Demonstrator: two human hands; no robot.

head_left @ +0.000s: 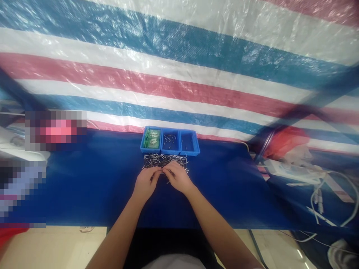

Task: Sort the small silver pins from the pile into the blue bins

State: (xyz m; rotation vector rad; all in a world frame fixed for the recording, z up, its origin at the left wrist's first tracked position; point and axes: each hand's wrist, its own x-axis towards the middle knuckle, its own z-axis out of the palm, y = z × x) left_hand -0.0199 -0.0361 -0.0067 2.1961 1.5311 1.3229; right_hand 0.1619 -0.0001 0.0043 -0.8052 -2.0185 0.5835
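A pile of slim, silvery metal pins (157, 160) lies on the blue table just in front of three blue bins. My left hand (145, 184) and my right hand (179, 178) are over the near side of this pile, with their fingertips pinched together and meeting. Whatever they grip is too small to make out. Behind the pile, the left bin (142, 145) contains a green-edged plastic bag (153, 139) with pale contents. Several loose pins lie in the middle bin (170, 152), and a few dark slivers show in the right bin (190, 152).
The blue tabletop (92, 186) stretches to both sides. At the right are a red plastic bag (290, 142), a white power strip (291, 172) and looping white cables (347, 179). Striped sheeting (179, 86) hangs behind. The far left is partly pixelated.
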